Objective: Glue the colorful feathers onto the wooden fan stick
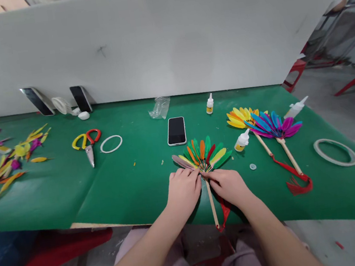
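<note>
Near the table's edge (124, 222), the left hand (183, 190) and right hand (231, 185) pinch the fan (211, 201) where feathers (202, 149) meet, likely holding them tight.

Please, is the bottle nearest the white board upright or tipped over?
Upright: the bottle rests on its base on the green table, and its pointed tip faces up.

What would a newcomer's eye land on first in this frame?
Probably the multicoloured feather fan at centre, left hand and right hand at its base. Next, to its right, the yellow fan and the blue-and-purple fan, then loose feathers scattered at far left on the green table.
</note>
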Demonstrator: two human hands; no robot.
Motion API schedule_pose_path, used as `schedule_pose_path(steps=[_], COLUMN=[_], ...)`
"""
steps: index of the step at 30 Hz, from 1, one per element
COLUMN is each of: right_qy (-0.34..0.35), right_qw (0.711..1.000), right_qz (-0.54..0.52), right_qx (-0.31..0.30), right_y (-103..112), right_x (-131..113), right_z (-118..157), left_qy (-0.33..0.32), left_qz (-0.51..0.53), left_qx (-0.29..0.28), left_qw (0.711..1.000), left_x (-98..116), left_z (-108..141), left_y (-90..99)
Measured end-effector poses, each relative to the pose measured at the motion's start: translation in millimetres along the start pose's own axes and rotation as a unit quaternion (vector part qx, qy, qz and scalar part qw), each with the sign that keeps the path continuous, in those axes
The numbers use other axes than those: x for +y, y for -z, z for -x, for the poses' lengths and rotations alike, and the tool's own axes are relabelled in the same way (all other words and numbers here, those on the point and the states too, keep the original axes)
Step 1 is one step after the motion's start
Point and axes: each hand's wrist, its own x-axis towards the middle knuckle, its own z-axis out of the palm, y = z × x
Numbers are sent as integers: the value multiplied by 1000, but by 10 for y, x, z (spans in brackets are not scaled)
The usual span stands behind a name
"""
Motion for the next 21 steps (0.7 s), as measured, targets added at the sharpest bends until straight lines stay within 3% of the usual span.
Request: schedule_pose_path(steps=[21], right_qy=[-12], right_qw=[1000], right_qz=[-15], right_qx=[-18], right_y=[-24], right_x=[17], right_z=[-26], left_qy=[-16], left_qz=[1], left_qx=[-35], left_qw=[999], left_x=[8], left_z=[-1], left_y=[-11])
